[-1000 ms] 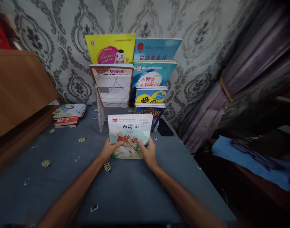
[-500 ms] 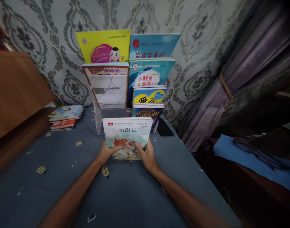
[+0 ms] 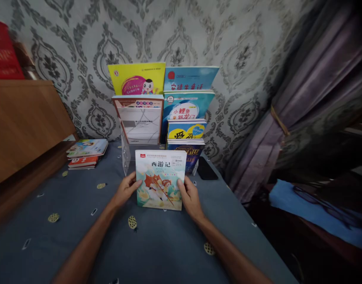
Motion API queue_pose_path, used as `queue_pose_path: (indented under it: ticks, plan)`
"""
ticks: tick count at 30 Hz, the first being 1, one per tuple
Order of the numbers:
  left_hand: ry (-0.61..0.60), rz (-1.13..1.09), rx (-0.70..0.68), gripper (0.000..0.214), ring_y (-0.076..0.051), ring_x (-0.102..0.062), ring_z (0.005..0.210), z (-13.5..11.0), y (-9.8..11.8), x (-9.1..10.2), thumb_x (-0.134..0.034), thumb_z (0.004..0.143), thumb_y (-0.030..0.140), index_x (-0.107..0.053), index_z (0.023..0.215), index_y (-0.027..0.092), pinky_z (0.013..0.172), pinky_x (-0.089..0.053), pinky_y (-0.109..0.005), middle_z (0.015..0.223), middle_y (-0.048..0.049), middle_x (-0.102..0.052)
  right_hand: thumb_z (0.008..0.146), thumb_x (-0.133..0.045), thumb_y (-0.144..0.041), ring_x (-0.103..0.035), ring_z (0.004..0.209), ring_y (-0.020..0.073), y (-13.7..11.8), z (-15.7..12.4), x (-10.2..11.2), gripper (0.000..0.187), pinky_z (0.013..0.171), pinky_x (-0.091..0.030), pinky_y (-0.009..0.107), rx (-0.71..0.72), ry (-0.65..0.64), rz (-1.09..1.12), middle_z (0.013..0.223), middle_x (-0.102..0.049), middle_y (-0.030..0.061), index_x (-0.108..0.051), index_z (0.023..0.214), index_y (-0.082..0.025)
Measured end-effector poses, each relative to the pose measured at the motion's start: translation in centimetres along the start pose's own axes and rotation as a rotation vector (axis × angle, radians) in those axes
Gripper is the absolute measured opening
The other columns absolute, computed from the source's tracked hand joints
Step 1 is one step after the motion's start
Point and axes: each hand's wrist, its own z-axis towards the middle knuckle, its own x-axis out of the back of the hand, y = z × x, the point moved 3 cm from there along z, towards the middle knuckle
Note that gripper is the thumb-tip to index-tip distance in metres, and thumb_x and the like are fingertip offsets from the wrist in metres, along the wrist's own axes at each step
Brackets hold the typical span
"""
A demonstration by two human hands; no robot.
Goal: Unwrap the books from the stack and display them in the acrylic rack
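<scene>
Between my two hands stands a picture-covered book point(image 3: 160, 183), nearly upright, its front cover facing me. My left hand point(image 3: 126, 188) grips its left edge, thumb on the cover and the other fingers behind. On the opposite edge my right hand point(image 3: 192, 196) holds it the same way; its fingers behind the book are partly hidden. Just beyond is a clear tiered book stand point(image 3: 126, 157). It carries a yellow book point(image 3: 136, 79), a white booklet point(image 3: 143, 126), a teal book point(image 3: 185, 104), a blue-and-yellow book point(image 3: 185, 130) and a dark blue book point(image 3: 195, 152), among others.
Left of the stand lies a small pile of books point(image 3: 87, 152), near a wooden cabinet point(image 3: 23, 126). A black phone point(image 3: 207, 169) rests right of the stand. Patterned wallpaper point(image 3: 89, 83) rises behind. At right are a tied curtain point(image 3: 266, 138) and glasses point(image 3: 317, 201) on blue cloth.
Both thumbs have shifted outward from the middle of the cover to its side edges, so more of the picture shows. The book stands more upright. The camera view has tilted up slightly.
</scene>
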Motion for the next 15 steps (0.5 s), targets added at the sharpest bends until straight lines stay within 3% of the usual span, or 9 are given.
queue_pose_path:
  ticks: [4,7,11,15]
  plan:
    - [-0.064,0.170,-0.047,0.035,-0.015,-0.061,0.061,0.1,1.4,0.7,-0.075,0.077,0.047,-0.077,0.094,0.016,0.051,-0.048,-0.021,0.081,-0.0073,-0.074,0.092,-0.056,-0.050,-0.066,0.084,0.0232,-0.5,0.8,0.7,0.034,0.073,-0.053,0.033,0.042,-0.024,-0.022,0.096,-0.073,0.0062,-0.070,0.100,-0.020]
    - [-0.082,0.201,-0.021,0.039,-0.011,-0.053,0.051,0.1,1.7,1.0,-0.074,0.078,0.050,-0.076,0.095,0.015,0.041,-0.042,-0.019,0.074,-0.0052,-0.070,0.091,-0.058,-0.049,-0.066,0.082,0.0234,-0.8,1.4,1.0,0.033,0.071,-0.053,0.033,0.037,-0.075,-0.022,0.094,-0.073,0.0063,-0.070,0.099,-0.019]
    - [-0.077,0.172,0.020,0.044,-0.017,-0.064,0.064,0.0,1.9,1.4,-0.075,0.075,0.054,-0.075,0.095,0.015,0.046,-0.051,-0.022,0.082,-0.0074,-0.072,0.090,-0.058,-0.049,-0.064,0.076,0.0213,-1.4,2.2,0.7,0.031,0.066,-0.053,0.031,0.028,-0.134,-0.018,0.086,-0.071,0.0045,-0.069,0.092,-0.019]
    - [0.013,0.176,0.026,0.045,-0.022,-0.068,0.077,0.1,2.6,2.6,-0.078,0.072,0.053,-0.075,0.096,0.016,0.054,-0.056,-0.026,0.096,-0.0101,-0.074,0.086,-0.062,-0.049,-0.059,0.067,0.0189,-1.8,3.3,-0.3,0.030,0.053,-0.049,0.027,0.027,-0.162,-0.054,0.078,-0.067,0.0029,-0.066,0.084,-0.020]
